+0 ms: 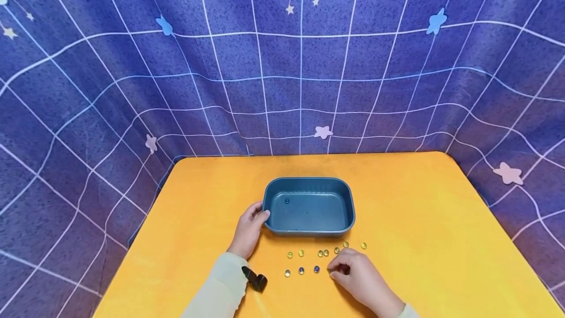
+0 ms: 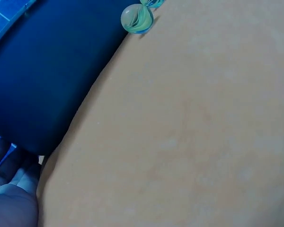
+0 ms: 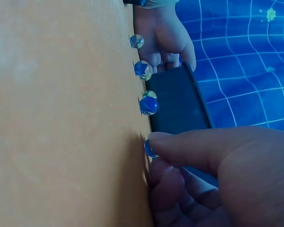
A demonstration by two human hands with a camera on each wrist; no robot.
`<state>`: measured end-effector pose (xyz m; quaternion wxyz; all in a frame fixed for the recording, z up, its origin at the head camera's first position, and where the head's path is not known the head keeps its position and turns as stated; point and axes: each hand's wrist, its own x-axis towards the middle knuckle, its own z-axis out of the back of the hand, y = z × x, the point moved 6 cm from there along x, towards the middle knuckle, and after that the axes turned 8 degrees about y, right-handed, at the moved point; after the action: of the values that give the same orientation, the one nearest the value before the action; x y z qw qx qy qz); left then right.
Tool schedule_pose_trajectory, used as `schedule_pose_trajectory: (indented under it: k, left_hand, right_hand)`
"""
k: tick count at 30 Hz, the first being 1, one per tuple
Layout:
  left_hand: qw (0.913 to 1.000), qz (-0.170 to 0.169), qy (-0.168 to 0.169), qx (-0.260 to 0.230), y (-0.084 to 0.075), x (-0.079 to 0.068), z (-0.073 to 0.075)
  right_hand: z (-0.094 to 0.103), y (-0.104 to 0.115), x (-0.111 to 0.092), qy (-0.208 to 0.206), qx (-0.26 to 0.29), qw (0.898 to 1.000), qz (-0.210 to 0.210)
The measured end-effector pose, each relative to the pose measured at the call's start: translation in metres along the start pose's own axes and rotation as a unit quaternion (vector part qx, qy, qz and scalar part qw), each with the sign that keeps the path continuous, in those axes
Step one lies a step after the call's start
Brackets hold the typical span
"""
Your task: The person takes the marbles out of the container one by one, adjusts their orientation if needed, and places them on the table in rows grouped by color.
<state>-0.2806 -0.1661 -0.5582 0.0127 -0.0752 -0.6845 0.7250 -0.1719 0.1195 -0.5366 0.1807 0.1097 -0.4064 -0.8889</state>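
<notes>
A dark blue plastic tub (image 1: pixel 309 233) stands on the table with one small marble (image 1: pixel 287 201) inside, toward its left. My left hand (image 1: pixel 247 232) grips the tub's left side, thumb over the rim and fingers along the outer wall. In front of the tub, my right hand (image 1: pixel 363 278) pinches a blue glass marble (image 3: pixel 149 148) between thumb and fingertips, close over the table. Left of that hand, a blue marble (image 1: pixel 316 269) and two others lie in a front row. Several yellowish marbles (image 1: pixel 301 252) form a looser row nearer the tub.
The yellow tabletop (image 1: pixel 198 195) extends to both sides of the tub. A blue grid-patterned curtain (image 1: pixel 282 92) hangs behind it and at both sides. A black strap with a small device (image 1: pixel 256 279) sits at my left wrist.
</notes>
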Motion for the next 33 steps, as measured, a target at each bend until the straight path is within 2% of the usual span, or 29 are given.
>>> schedule_pose_trajectory:
  k: [4, 9, 13, 18, 23, 33]
  left_hand:
    - [1.0, -0.005, 0.0, 0.007, 0.004, 0.001, 0.001]
    - [0.9998, -0.011, -0.002, 0.017, 0.002, 0.002, 0.003]
    - [0.9998, -0.009, -0.006, 0.017, 0.002, 0.002, 0.005]
    - [0.9999, -0.005, -0.003, 0.013, 0.004, 0.003, 0.003]
    - [0.9999, -0.008, 0.0, 0.012, 0.006, 0.003, 0.003]
    - [0.9998, -0.004, -0.002, 0.018, 0.003, 0.001, 0.002]
  right_hand:
    - [0.005, 0.005, -0.001, -0.016, -0.002, 1.0, 0.003]
    - [0.019, 0.024, 0.001, -0.048, -0.01, 0.997, 0.058]
    - [0.036, 0.039, 0.01, -0.067, -0.017, 0.993, 0.097]
    - [0.054, 0.048, 0.027, -0.077, -0.023, 0.991, 0.106]
    - [0.061, 0.054, 0.049, -0.072, -0.03, 0.991, 0.105]
    - [0.053, 0.051, 0.099, -0.027, -0.052, 0.997, 0.05]
